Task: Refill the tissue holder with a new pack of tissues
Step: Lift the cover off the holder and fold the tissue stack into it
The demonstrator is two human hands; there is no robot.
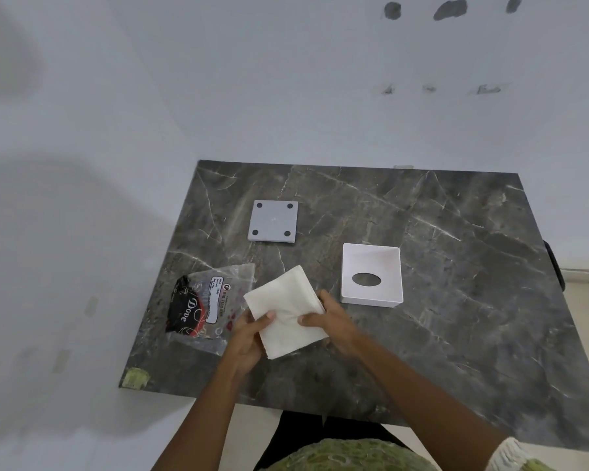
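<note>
Dark grey marble-look table (456, 300) with pale veins, set against a plain white wall (252, 79). Three dark smudges (450, 9) on the wall at 1 o'clock, fainter marks below them. Soft shadow on the wall at 9 o'clock. Pale floor (585, 294) strip at 3 o'clock.

Bare forearms; green patterned top (340, 453) with a pale knitted cuff (510, 452) at the right sleeve; dark trousers (300, 433).
</note>
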